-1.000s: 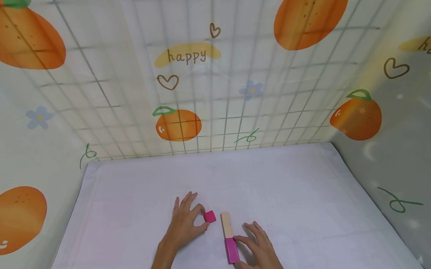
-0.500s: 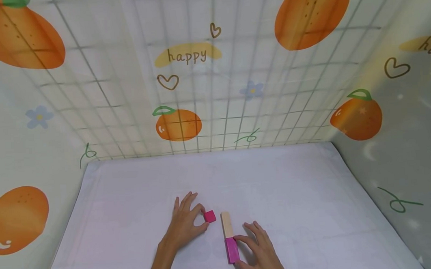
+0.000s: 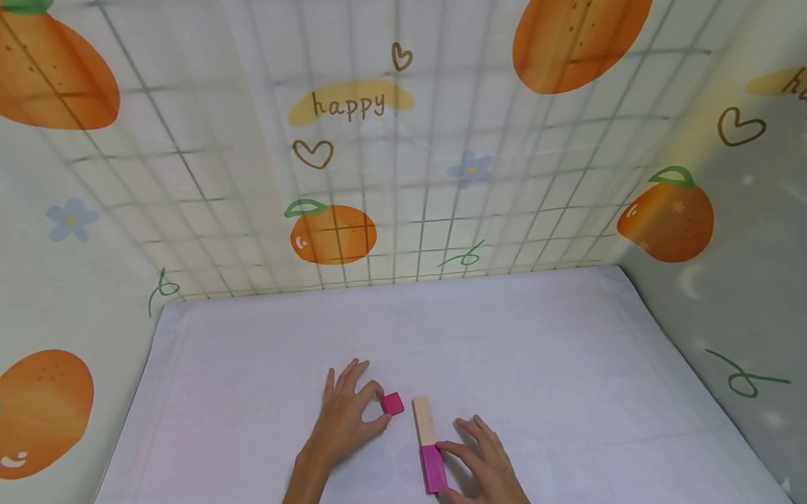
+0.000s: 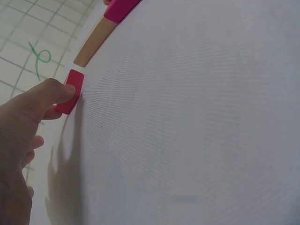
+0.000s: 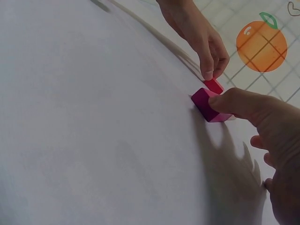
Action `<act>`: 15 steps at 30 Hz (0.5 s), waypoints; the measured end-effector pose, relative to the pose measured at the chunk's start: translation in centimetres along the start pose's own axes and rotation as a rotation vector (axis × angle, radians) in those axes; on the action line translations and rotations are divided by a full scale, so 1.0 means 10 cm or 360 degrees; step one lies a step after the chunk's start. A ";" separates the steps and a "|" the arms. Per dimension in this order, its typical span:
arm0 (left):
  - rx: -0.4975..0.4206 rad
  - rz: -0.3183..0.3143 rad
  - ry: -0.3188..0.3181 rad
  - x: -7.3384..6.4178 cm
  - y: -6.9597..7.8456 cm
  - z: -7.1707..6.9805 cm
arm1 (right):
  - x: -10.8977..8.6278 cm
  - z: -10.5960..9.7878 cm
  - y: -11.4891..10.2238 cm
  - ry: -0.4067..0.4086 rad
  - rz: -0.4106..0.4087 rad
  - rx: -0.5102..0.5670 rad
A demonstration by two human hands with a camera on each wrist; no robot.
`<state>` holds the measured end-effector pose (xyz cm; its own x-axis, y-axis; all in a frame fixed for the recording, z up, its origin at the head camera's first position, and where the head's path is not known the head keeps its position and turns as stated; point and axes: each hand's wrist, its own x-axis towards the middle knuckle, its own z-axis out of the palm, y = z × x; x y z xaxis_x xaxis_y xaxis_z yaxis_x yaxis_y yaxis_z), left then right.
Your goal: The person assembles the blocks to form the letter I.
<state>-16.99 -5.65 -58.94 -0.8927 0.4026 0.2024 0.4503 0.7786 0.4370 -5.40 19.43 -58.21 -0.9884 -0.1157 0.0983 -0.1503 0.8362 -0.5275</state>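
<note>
My left hand (image 3: 347, 418) pinches a small red block (image 3: 392, 404) between thumb and forefinger, its other fingers spread away. Just right of it, a plain wooden block (image 3: 424, 420) and a magenta block (image 3: 434, 469) lie end to end in one line on the white cloth. The right hand (image 3: 486, 472) holds the magenta block by its two ends, thumb at the near end and forefinger by the seam with the wooden one. In the left wrist view a narrow gap parts the red block (image 4: 71, 92) from the wooden block (image 4: 95, 42).
A white cloth (image 3: 553, 366) covers the table. Behind it hangs a curtain (image 3: 415, 206) with a grid, printed oranges and the word "happy"; more printed sheeting closes off the left and right sides.
</note>
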 end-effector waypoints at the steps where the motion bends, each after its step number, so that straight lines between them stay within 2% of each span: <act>1: -0.0002 -0.0001 0.0000 0.00 0.00 0.00 | 0.00 0.01 0.01 0.0007 -0.0009 0.0000; 5: -0.0018 0.0006 0.0012 0.02 0.00 -0.01 | -0.01 0.02 0.02 0.0018 -0.0023 -0.0008; 15: -0.0088 -0.0033 0.0048 0.12 -0.07 0.04 | -0.01 0.00 0.00 -0.0035 0.0058 -0.0027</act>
<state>-18.38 -5.48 -59.34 -0.9024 0.3713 0.2185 0.4306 0.7586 0.4890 -5.34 19.44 -58.19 -0.9935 -0.0969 0.0604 -0.1142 0.8489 -0.5161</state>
